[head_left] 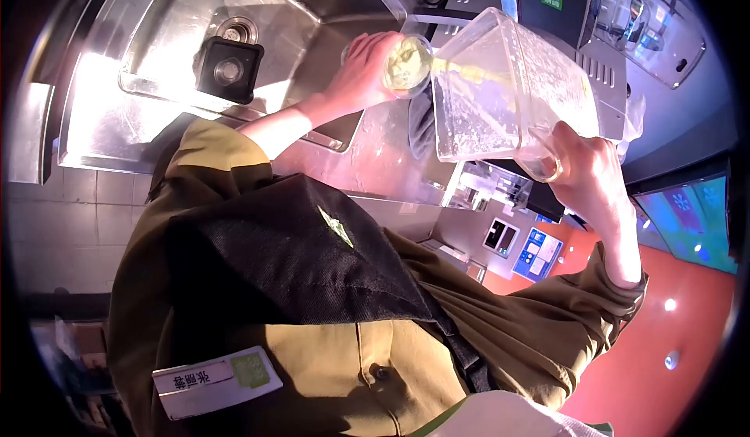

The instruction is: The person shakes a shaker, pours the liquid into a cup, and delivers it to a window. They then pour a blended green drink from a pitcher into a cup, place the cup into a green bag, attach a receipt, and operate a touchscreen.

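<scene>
Pitcher (476,120), clear and square-sided, tips over the counter (371,155), the right hand (586,170) gripping its handle. Pale green mixture (461,69) streaks along inside it towards the clear cup (408,66), close by its lip. The left hand (366,66) has its fingers wrapped round that cup, which holds more of the stuff. A dark cloth (422,124) lies below the cup; off to the left, a black square piece (229,71) sits in the metal sink (285,19), beside the drain (237,29).

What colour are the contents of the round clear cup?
The contents look pale yellow-green, seen in the head view, the only one here.
</scene>
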### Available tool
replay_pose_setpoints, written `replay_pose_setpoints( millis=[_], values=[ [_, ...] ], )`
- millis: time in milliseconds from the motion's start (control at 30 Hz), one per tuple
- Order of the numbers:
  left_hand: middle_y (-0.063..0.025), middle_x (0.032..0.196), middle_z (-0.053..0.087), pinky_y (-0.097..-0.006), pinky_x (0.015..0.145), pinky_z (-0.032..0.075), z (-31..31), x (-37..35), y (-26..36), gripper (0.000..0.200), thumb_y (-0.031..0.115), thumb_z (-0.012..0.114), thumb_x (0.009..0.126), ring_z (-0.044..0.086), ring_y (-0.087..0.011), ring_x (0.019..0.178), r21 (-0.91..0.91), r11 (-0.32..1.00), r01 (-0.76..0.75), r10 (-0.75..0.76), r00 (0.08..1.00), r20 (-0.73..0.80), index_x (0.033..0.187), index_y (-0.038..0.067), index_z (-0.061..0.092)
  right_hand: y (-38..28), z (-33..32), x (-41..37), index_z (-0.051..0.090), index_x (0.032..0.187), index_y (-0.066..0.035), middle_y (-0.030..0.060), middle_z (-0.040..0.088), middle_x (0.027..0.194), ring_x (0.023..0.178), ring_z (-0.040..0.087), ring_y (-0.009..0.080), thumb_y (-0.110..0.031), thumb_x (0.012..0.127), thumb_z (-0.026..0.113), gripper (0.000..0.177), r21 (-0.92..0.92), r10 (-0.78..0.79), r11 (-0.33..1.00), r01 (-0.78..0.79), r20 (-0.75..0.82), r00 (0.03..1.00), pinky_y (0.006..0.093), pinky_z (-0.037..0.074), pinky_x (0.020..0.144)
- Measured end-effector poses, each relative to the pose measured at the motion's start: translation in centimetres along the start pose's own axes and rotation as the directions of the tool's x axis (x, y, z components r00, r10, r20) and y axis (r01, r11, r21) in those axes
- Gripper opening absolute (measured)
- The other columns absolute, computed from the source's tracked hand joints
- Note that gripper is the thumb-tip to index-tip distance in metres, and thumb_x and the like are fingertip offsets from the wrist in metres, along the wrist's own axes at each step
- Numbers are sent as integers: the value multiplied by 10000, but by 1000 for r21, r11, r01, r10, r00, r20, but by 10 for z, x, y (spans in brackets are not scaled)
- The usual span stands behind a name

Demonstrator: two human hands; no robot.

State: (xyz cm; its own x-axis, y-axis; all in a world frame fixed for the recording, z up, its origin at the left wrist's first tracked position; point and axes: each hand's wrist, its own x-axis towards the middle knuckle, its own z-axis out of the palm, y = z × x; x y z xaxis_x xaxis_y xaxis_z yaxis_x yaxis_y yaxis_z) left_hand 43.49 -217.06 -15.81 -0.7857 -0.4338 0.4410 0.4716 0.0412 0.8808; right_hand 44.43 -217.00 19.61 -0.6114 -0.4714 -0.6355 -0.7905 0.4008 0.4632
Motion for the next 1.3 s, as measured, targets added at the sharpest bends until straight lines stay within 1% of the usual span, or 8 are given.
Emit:
replay_pose_setpoints(
  millis=[700,900,933,967,1033,1067,1200,1300],
  values=[
    [-160,1227,401,-465,981,272,10,-1,-4,941,284,823,512,395,-337,1138,-142,989,43,-44,999,1,1250,48,288,-7,12,-11,457,709,-33,122,512,538,467,525,297,-8,649,573,133,73,-53,996,54,-14,999,365,416,443],
    [-154,1225,402,-394,983,310,-14,4,7,971,219,839,483,395,-322,1134,-200,966,162,-163,987,11,1260,41,284,42,59,-22,531,779,11,88,563,617,535,528,159,-79,662,688,216,558,147,828,-58,-116,982,279,428,538],
    [-152,1223,400,-386,972,328,-11,-1,-11,982,181,841,478,399,-303,1133,-412,872,265,-249,964,93,1265,34,274,49,66,-27,548,827,17,90,565,649,550,523,152,-120,651,708,275,569,280,796,-207,-43,959,267,424,545],
    [-150,1221,398,-377,960,346,-18,4,-11,993,143,843,472,403,-283,1132,-587,721,368,-332,927,174,1270,27,264,56,81,-32,556,845,7,83,590,663,529,537,135,-112,633,734,301,520,239,848,-104,-199,950,254,438,512],
    [-150,1221,394,-369,948,360,-57,3,5,994,117,839,477,405,-268,1133,-202,966,160,-155,987,40,1272,18,251,71,120,-31,550,892,4,44,598,717,565,537,113,-101,618,746,353,952,373,297,-78,-41,927,239,447,541],
    [-144,1220,390,-365,941,366,-62,-6,-2,986,131,838,489,405,-256,1134,-181,983,32,-52,993,-103,1266,9,244,79,142,-28,538,931,0,17,581,729,603,539,100,-83,621,749,384,978,355,207,-28,-48,934,225,444,560],
    [-145,1231,354,-365,947,365,-121,-9,32,1021,140,848,473,390,-255,1144,115,990,86,-49,955,-294,1272,20,224,79,215,37,516,1061,2,76,556,713,637,540,171,-484,734,633,597,921,28,-193,339,-340,940,290,432,601],
    [-139,1243,292,-380,967,356,-156,-19,60,1068,88,849,468,366,-262,1159,228,939,256,-124,873,-471,1291,41,169,32,216,126,520,742,-24,72,525,607,524,514,173,-623,792,427,609,967,31,-221,127,-123,992,271,414,553]
  ],
)
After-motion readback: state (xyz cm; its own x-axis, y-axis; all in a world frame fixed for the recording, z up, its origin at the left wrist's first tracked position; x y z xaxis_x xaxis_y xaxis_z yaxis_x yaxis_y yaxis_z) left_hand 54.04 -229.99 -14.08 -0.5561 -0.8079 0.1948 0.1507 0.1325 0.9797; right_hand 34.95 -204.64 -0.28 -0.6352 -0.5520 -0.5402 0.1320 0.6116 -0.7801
